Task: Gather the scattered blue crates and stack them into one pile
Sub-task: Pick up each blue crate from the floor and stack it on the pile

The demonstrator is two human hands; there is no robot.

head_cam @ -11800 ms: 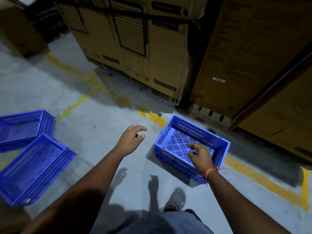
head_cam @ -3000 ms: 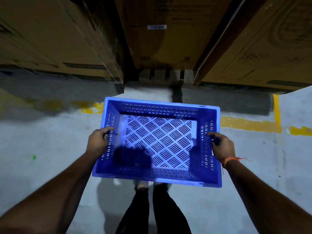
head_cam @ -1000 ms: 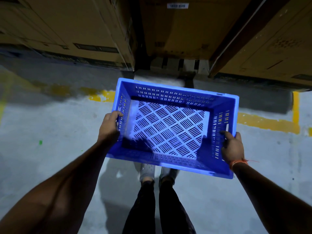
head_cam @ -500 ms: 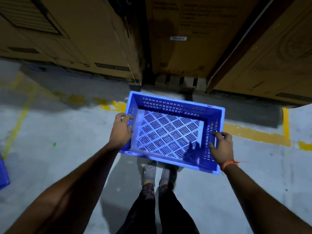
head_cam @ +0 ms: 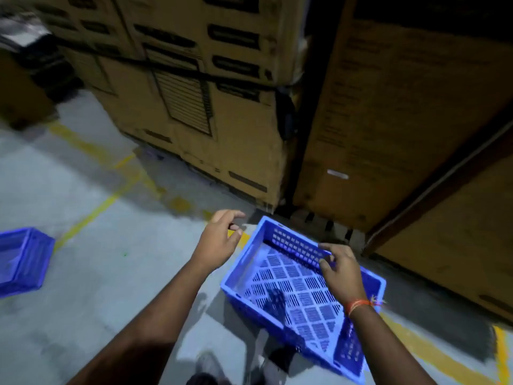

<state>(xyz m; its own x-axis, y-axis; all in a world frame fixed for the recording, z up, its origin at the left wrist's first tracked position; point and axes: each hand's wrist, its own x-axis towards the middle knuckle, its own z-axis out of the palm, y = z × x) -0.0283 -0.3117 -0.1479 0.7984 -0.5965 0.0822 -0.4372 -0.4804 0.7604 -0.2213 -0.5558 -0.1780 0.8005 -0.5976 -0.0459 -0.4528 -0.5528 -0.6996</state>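
Observation:
A blue perforated crate (head_cam: 291, 284) is at the lower right, turned at an angle with its open top up. My right hand (head_cam: 340, 273) reaches over it and pinches its far wall, fingers on the rim and thumb on the inner side. Off the crate's left corner, my left hand (head_cam: 219, 240) is in the air with loosely curled fingers and holds nothing. Another blue crate (head_cam: 22, 259) lies on the floor at the left edge, partly cut off. The frame is blurred, so I cannot tell whether the near crate touches the floor.
Tall cardboard boxes (head_cam: 211, 107) stand close behind the crate, and more boxes (head_cam: 402, 120) stand on a pallet to the right. Yellow lines (head_cam: 91, 212) mark the grey concrete floor. My feet (head_cam: 211, 368) are below the crate.
My left hand has let go of the crate's left side. My right hand has shifted from the right side to the far wall. The view has swung left, bringing the other crate into sight.

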